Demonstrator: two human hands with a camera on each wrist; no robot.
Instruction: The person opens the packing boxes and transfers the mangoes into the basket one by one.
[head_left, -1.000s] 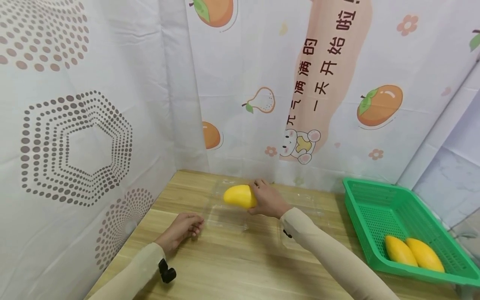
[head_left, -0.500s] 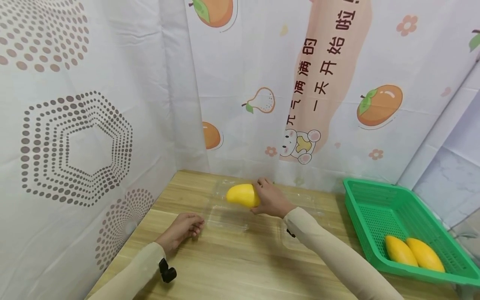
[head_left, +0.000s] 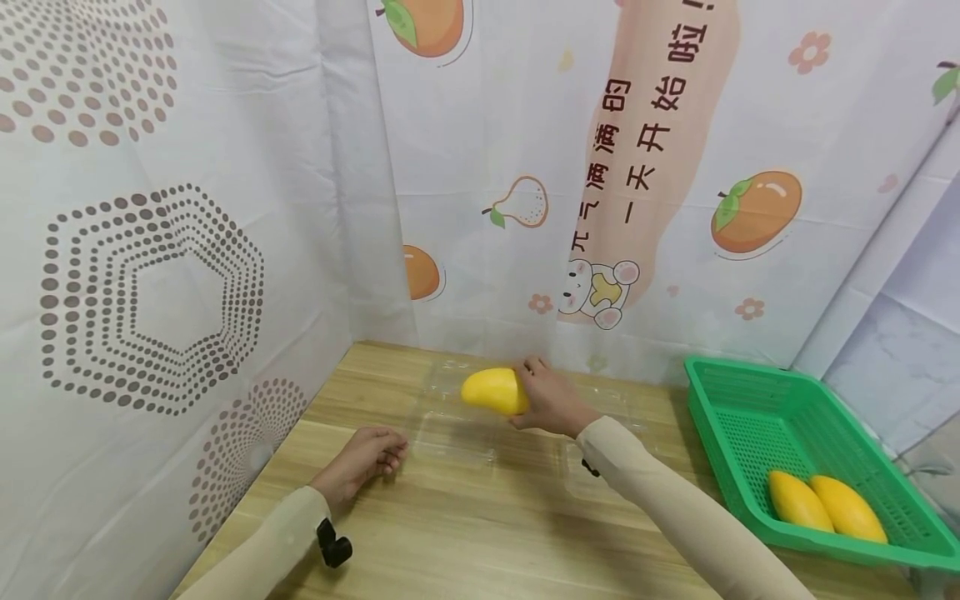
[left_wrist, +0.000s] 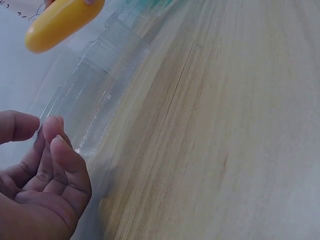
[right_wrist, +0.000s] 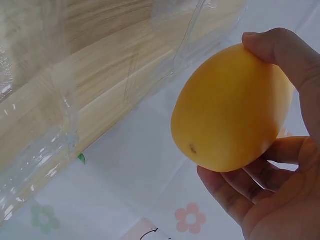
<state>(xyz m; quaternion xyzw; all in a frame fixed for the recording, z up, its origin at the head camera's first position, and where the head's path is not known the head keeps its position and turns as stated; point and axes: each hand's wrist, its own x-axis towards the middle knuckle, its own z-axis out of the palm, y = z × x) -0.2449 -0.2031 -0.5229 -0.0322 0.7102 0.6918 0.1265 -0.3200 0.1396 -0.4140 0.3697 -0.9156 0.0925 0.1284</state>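
Observation:
My right hand [head_left: 553,398] grips a yellow mango [head_left: 491,390] by one end, thumb on one side and fingers on the other. The mango is held above a clear plastic container [head_left: 454,435], its free end pointing left. In the right wrist view the mango's rounded end [right_wrist: 225,115] with a small brown spot faces the camera. At the container's left edge my left hand [head_left: 369,457] stays low over the table. The left wrist view shows its thumb and forefinger pinching the rim of the clear plastic container [left_wrist: 92,92], with the other fingers curled.
A green plastic basket [head_left: 716,454] stands at the right, with two yellow mangoes [head_left: 825,508] in its near end. The wooden table [head_left: 465,533] meets a printed curtain [head_left: 480,275] at the back and a dotted one [head_left: 300,250] on the left.
My right hand has moved a little to the right with the mango, still above the container. The left hand stays at the container's left edge.

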